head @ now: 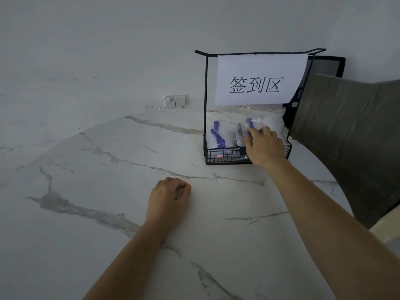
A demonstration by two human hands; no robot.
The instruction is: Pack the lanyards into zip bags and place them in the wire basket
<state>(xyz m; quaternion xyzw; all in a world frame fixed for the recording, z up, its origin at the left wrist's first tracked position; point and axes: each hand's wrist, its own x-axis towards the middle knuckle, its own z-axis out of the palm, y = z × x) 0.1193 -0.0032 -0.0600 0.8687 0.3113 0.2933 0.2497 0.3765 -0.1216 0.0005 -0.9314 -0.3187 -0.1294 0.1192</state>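
Now, head view. Right hand (263, 146) is reached forward into the wire basket (227, 158), which stands on the far part of the marble table (86, 191), close to the wall. Its fingers (267, 132) are curled over the front of a clear zip bag (270, 120) and grip it. The thumb is hidden behind the back of the hand, so the exact pinch cannot be made out. The bag stands upright in the right half of the basket, lower end down behind the mesh front. A blue lanyard (250, 122) shows through the plastic just above the fingertips.

Second zip bag (228, 128) stands upright in the left half of the basket, just beside the held one and apart from the hand. A second lanyard (217, 135), also blue, is visible inside it, running down toward the mesh.

Left hand (170, 197) rests on the table, well apart from the basket and nearer the body. Fingers are curled under into a fist, with nothing visible in it.

Basket: black wire, a low mesh tray with a tall frame. A white paper sign (259, 79) printed 签到区 hangs from the top bar, above the bags.

Surroundings: grey chair (346, 137) at the basket's right side, touching or just beside it, cannot tell which. Wall socket (175, 101) sits low on the wall left of the basket, with a white cable (161, 103) plugged in.
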